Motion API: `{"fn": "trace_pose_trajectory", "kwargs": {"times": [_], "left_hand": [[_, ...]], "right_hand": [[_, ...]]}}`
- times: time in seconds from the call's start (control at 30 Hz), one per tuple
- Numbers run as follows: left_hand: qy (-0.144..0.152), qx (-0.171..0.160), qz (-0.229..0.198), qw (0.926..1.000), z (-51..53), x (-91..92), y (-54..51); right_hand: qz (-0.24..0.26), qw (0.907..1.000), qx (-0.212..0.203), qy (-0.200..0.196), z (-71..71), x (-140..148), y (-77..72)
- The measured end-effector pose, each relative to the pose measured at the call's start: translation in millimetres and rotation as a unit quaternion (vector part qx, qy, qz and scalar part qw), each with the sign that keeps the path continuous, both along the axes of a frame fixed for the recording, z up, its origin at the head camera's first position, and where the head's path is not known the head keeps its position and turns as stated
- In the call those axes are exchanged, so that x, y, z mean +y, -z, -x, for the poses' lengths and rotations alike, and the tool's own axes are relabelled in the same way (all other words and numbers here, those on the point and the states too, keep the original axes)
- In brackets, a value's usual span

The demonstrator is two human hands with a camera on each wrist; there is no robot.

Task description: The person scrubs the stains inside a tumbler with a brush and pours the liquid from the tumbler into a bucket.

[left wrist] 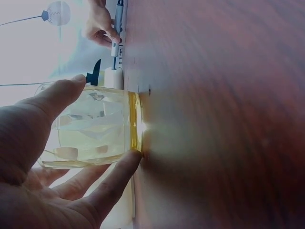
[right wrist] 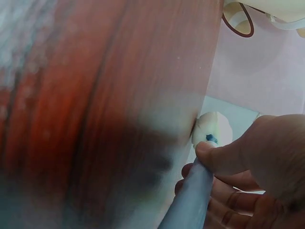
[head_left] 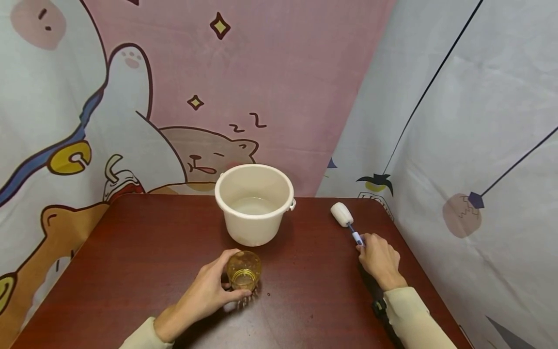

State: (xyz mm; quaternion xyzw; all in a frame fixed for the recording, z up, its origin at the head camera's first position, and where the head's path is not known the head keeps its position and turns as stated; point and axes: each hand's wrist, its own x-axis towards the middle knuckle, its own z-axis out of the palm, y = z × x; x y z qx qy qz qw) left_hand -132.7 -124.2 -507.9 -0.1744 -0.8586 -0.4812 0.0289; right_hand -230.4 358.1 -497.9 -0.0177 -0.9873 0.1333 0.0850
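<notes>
Glass [head_left: 244, 272] | left hand [head_left: 205, 294] grips it | right hand [head_left: 380, 259] grips sponge brush [head_left: 342, 214] | backdrop [head_left: 301, 87] reads "z z"

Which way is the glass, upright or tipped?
Upright. The glass shows its open rim upward; the left wrist view shows its base toward the table.

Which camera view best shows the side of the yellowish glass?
The left wrist view: the glass appears close up and side-on there, though the left hand partly covers it. The head view shows it smaller, from above, looking into it. The right wrist view doesn't show it.
</notes>
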Motion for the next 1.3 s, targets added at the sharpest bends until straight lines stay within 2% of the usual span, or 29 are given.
{"fn": "trace_pose_trajectory", "kwargs": {"times": [0.43, 0.67, 0.87, 1.0, 1.3], "left_hand": [[0.003, 0.009, -0.001, 1.0000, 0.3, -0.9, 1.4], [0.004, 0.000, -0.003, 1.0000, 0.2, -1.2, 1.3], [-0.001, -0.009, -0.001, 1.0000, 0.7, -1.9, 0.9], [0.000, 0.000, 0.004, 1.0000, 0.9, -2.0, 1.3], [0.000, -0.003, 0.000, 1.0000, 1.0, -0.5, 1.2]], "right_hand": [[0.025, 0.9994, 0.020, 0.013, -4.2, -3.7, -0.8], [0.028, 0.9971, 0.070, 0.007, -6.2, -5.0, 2.3], [0.036, 0.9943, 0.101, 0.003, -5.6, -9.5, -3.1], [0.051, 0.9924, 0.112, 0.005, -5.9, -12.8, -7.3], [0.075, 0.9801, 0.181, -0.029, -7.6, -26.1, -19.0]]}}
